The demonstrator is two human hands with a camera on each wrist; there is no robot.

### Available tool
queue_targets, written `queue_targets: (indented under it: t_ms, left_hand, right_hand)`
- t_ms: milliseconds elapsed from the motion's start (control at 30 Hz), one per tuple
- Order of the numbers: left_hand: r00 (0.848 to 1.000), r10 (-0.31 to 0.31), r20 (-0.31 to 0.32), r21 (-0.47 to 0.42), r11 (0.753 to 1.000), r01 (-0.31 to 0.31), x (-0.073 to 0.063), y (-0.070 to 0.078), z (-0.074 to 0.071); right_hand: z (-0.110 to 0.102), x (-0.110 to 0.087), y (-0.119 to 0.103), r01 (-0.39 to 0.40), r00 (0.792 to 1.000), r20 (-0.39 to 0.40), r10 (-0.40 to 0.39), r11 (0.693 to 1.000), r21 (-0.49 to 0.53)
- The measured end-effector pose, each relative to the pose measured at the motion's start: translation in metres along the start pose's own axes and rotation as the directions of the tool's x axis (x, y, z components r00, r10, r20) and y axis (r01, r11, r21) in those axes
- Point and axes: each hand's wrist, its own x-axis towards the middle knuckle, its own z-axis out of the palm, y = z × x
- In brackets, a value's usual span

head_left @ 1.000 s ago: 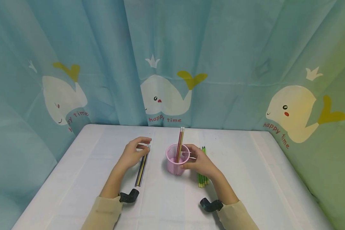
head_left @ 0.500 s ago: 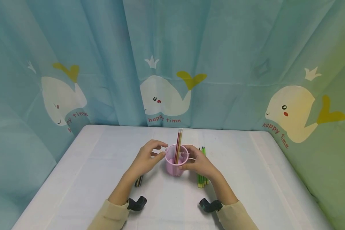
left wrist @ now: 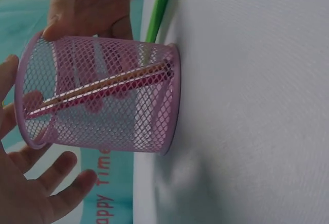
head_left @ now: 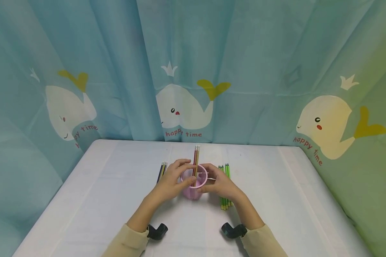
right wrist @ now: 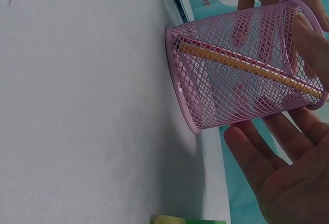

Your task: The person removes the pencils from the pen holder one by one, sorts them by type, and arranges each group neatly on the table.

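A pink mesh pencil cup [head_left: 193,193] stands mid-table with a few red and gold pencils [head_left: 196,157] leaning in it, their pale ends up. My right hand [head_left: 219,184] grips the cup from the right, thumb on the near side by the rim and fingers behind the mesh. From the left, my left hand [head_left: 172,182] reaches over the rim, its thumb and index finger to either side of the pencils. In the left wrist view its other fingers [left wrist: 69,190] are spread beside the cup, and the red and gold pencils [left wrist: 103,84] show through the mesh.
Several green pencils [head_left: 226,202] lie right of the cup, partly behind my right hand. Dark striped pencils [head_left: 162,171] lie on the left, half hidden by my left hand. A blue curtain [head_left: 260,71] with whales hangs behind the white table [head_left: 276,200].
My left hand has moved right from the dark pencils to the cup's rim and the pencils in it. The cup, in my right hand, has shifted slightly left and nearer.
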Motion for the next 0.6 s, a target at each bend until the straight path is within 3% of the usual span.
queue_targets:
  t_ms: [267, 600]
  left_hand:
    - [0.998, 0.036, 0.044, 0.016, 0.999, -0.036, -0.0008, -0.0025, 0.0031]
    - [1.000, 0.014, -0.016, 0.007, 1.000, -0.014, 0.0002, -0.0018, -0.0028]
  right_hand:
    - [0.0015, -0.0005, -0.0008, 0.017, 1.000, 0.019, -0.017, 1.000, 0.006]
    - [0.0006, 0.0004, 0.0006, 0.008, 1.000, 0.022, -0.008, 1.000, -0.012]
